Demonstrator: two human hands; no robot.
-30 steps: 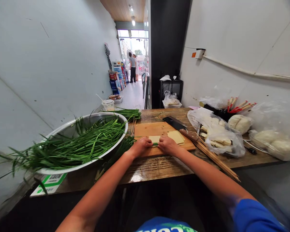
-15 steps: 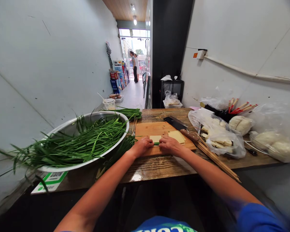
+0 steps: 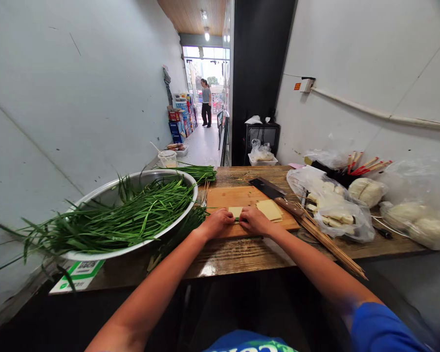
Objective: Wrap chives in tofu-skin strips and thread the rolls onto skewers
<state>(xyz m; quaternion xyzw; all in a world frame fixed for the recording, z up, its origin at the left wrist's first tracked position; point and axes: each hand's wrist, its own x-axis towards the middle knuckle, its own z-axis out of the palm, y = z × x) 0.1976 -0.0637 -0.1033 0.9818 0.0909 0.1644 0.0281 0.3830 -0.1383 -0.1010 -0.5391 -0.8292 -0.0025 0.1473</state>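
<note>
tofu sheet (image 3: 236,211) under fingers (image 3: 231,218) (both hands)

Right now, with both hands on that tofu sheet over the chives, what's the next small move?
Probably roll it forward: the left hand and right hand both press on the tofu sheet, where a chive end peeks out between them on the cutting board.

The left hand (image 3: 217,224) and right hand (image 3: 254,221) have moved closer together over the tofu sheet (image 3: 236,211). Far off, only one person (image 3: 206,102) is left by the door.
</note>
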